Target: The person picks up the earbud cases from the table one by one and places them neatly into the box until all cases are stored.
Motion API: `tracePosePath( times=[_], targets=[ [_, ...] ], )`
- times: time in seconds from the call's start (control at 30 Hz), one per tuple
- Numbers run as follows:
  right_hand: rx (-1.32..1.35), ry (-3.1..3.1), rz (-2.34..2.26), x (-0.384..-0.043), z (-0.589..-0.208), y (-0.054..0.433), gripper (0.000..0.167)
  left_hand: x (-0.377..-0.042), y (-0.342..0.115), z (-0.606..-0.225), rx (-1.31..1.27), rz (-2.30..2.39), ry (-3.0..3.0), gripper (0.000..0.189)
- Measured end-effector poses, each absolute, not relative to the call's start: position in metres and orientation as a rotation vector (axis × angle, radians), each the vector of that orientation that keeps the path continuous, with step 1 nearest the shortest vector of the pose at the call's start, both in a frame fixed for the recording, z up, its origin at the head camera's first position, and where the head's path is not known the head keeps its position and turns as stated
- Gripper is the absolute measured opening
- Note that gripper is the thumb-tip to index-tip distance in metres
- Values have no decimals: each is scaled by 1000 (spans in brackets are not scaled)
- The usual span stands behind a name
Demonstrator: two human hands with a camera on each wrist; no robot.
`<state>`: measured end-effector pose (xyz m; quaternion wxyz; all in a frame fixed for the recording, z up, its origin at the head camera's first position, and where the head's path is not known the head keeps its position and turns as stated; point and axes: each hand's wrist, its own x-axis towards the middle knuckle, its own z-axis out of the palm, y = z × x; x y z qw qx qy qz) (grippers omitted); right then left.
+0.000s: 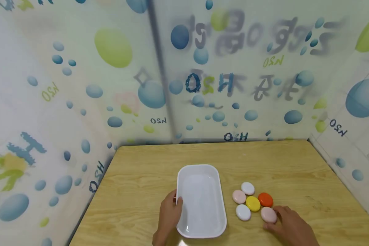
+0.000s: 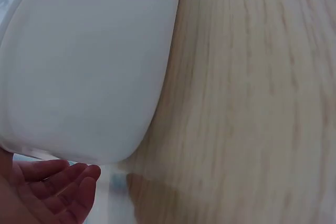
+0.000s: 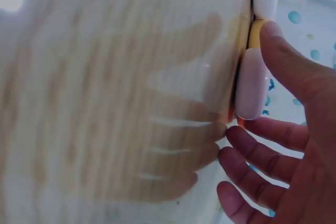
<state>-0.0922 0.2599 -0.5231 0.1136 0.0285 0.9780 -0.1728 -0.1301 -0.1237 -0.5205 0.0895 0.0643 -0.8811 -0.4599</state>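
Observation:
My left hand (image 1: 170,212) holds the left rim of a white rectangular tray (image 1: 201,201), thumb over the rim and fingers outside it. In the left wrist view, the fingers (image 2: 79,187) show just below the edge of the tray. At the right, my right hand (image 1: 292,225) is around a pale pink round puck (image 1: 269,215), thumb on one side and index finger on the other. The right wrist view shows its fingers spread and the pink puck (image 3: 252,85) standing between thumb and index fingertip. A red puck (image 1: 265,200) and a yellow puck (image 1: 253,204) lie beside it.
Two white pucks, one nearer (image 1: 243,212) and one farther (image 1: 247,188), and another pink puck (image 1: 239,196) complete the cluster right of the tray. The wooden table (image 1: 141,177) ends at patterned sheets (image 1: 184,112) behind and at both sides.

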Motion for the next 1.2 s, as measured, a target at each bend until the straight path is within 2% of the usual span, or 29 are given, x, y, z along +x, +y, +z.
tracePosePath(
  times=[0.37, 0.6, 0.73, 1.0, 1.2],
  targets=[
    [90, 2905, -511, -96, -519, 254, 85, -130, -122, -519, 188, -1361, -2604, 35],
    [52, 2900, -440, -101, -506, 252, 87, -131, -122, -521, 187, -1357, -2600, 34],
    [-12, 2964, -463, -103, -495, 250, 78, -132, -122, -523, 199, -1347, -2602, 34],
    [-190, 3169, -635, -107, -479, 229, 49, -133, -123, -526, 222, -1356, -2610, 35],
    [-299, 3231, -668, -122, -464, 205, 52, -133, -122, -524, 214, -1370, -2604, 35]
  ],
)
